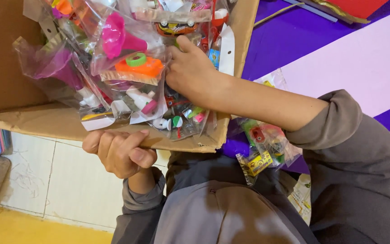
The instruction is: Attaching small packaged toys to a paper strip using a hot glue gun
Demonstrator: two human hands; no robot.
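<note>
Clear toy packets (132, 68) fill the brown cardboard box (5, 58) — another packet (265, 147) lies below.

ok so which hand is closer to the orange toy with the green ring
Right. The right hand is inside the cardboard box among the bagged toys, just beside the orange toy; the left hand grips the box's front edge, outside it.

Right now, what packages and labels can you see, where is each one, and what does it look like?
Cardboard box: top left, brown, left hand gripping its edge.
Clear toy bags: heaped in the box, pink, orange, green toys inside; right hand among them.
Loose toy bag: under the right forearm, clear, with a yellow label.
</note>
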